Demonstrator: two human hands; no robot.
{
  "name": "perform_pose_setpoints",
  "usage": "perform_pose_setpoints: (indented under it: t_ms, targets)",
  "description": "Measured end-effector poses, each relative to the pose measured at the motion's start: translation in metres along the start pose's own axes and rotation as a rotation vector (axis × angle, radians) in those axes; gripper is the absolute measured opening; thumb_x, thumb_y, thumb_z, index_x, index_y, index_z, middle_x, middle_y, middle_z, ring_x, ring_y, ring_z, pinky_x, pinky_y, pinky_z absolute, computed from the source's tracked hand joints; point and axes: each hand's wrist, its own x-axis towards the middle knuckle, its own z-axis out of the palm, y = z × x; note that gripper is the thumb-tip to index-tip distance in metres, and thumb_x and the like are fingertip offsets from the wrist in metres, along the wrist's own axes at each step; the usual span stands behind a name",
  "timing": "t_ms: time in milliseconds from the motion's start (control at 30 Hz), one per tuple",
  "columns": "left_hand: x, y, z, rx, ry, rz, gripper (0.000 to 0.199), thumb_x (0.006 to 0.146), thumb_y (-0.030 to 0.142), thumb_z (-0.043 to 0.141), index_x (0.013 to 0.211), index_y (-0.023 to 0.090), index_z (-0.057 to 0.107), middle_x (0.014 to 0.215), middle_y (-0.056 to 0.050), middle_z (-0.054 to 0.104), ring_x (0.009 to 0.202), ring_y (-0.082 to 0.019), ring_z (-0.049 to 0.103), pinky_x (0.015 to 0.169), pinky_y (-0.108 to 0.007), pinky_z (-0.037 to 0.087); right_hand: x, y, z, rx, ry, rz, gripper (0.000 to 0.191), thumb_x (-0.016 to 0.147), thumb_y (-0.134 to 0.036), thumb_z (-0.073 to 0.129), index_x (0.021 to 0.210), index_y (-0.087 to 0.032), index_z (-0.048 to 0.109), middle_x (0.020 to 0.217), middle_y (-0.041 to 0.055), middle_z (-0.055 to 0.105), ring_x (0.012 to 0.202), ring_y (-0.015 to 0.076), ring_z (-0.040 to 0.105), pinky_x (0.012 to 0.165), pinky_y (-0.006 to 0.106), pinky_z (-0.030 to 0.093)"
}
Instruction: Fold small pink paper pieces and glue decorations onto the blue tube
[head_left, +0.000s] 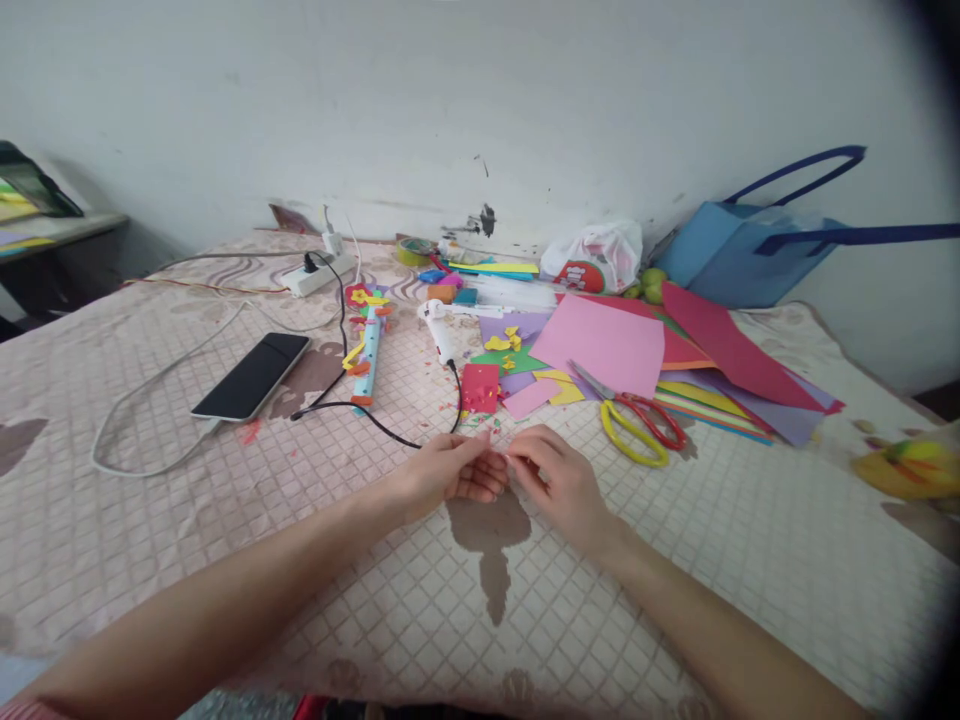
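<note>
My left hand (454,468) is over the middle of the table, its fingers curled and its thumb against the forefinger. Close to it on the right, my right hand (562,485) pinches with thumb and forefinger near the left fingertips. Whatever sits between the fingers is too small to name. Just beyond the hands lies a red card (480,387) with small paper bits on it. Behind that is a white glue gun (440,335). Scissors (637,428) with yellow and red handles lie to the right of my right hand.
Coloured paper sheets (600,345) spread at the right. A light blue strip with paper flowers (367,355), a plugged phone (253,378) and a power strip (322,272) are on the left. The glue gun's black cord (382,430) runs beyond my left hand. A blue bag (739,250) stands back right.
</note>
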Motion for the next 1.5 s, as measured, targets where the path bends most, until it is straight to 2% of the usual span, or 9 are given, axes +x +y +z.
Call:
perform_pose_setpoints:
  t_ms: [67,167,433,667,1000,1100,1267,1500]
  targets:
    - [0.0,0.0,-0.001,0.0,0.002,0.01,0.038,0.079,0.043,0.058,0.075,0.006,0.065,0.071,-0.009,0.066,0.058,-0.009,0.06,0.06,-0.021,0.049,-0.001,0.003,0.001,-0.064,-0.034,-0.089,0.016,0.089,-0.015,0.043,0.092,-0.022,0.057,0.092,0.0066,0.058,0.086,0.0175,0.056,0.076,0.032,0.048]
    - [0.0,0.0,-0.002,0.016,0.006,0.03,0.028,0.074,0.035,0.066,0.075,0.007,0.064,0.071,-0.007,0.066,0.059,-0.009,0.06,0.061,-0.021,0.048,-0.001,0.005,0.002,-0.098,-0.055,-0.127,0.018,0.089,-0.014,0.043,0.095,-0.023,0.056,0.096,0.007,0.059,0.09,0.0177,0.056,0.079,0.033,0.049]
    - [0.002,-0.001,-0.002,0.04,0.049,0.049,0.027,0.072,0.035,0.068,0.072,0.009,0.06,0.066,-0.004,0.064,0.058,-0.008,0.059,0.061,-0.022,0.047,-0.001,0.003,0.002,-0.067,-0.057,-0.125,0.016,0.089,-0.014,0.045,0.097,-0.022,0.056,0.097,0.0068,0.059,0.091,0.0177,0.056,0.08,0.033,0.049]
    - [0.003,-0.002,-0.003,0.051,0.017,0.051,0.03,0.071,0.038,0.068,0.072,0.009,0.061,0.066,-0.004,0.064,0.058,-0.008,0.059,0.061,-0.023,0.048,-0.001,0.003,0.002,-0.068,-0.073,-0.113,0.017,0.089,-0.014,0.045,0.097,-0.022,0.056,0.096,0.0069,0.059,0.091,0.0182,0.057,0.08,0.034,0.05]
    - [0.004,-0.004,-0.003,0.061,0.031,0.049,0.031,0.075,0.04,0.065,0.073,0.009,0.061,0.066,-0.005,0.065,0.058,-0.009,0.06,0.06,-0.022,0.049,-0.001,0.004,0.002,-0.031,-0.085,-0.103,0.018,0.09,-0.016,0.043,0.098,-0.024,0.057,0.098,0.0069,0.059,0.093,0.0186,0.057,0.082,0.035,0.049]
    - [0.004,-0.004,-0.003,0.071,0.021,0.067,0.032,0.072,0.041,0.067,0.074,0.009,0.062,0.067,-0.004,0.065,0.058,-0.009,0.06,0.06,-0.022,0.049,0.001,0.0,0.002,0.043,-0.065,-0.031,0.014,0.088,-0.016,0.045,0.091,-0.023,0.056,0.093,0.006,0.059,0.089,0.018,0.057,0.078,0.033,0.048]
    - [0.004,-0.004,-0.003,0.098,0.003,0.063,0.035,0.068,0.043,0.069,0.074,0.009,0.063,0.068,-0.004,0.065,0.059,-0.009,0.06,0.06,-0.022,0.049,0.005,-0.007,0.002,0.228,-0.073,0.227,0.008,0.084,-0.017,0.05,0.079,-0.021,0.054,0.082,0.0031,0.057,0.077,0.0156,0.056,0.063,0.027,0.047]
    - [0.002,-0.003,0.0,0.169,-0.023,0.094,0.035,0.071,0.044,0.067,0.075,0.009,0.063,0.072,-0.005,0.066,0.062,-0.01,0.06,0.062,-0.023,0.05,0.004,-0.002,0.004,0.508,-0.13,0.476,0.006,0.082,-0.025,0.053,0.08,-0.02,0.052,0.076,-0.0003,0.054,0.068,0.0128,0.054,0.06,0.025,0.046]
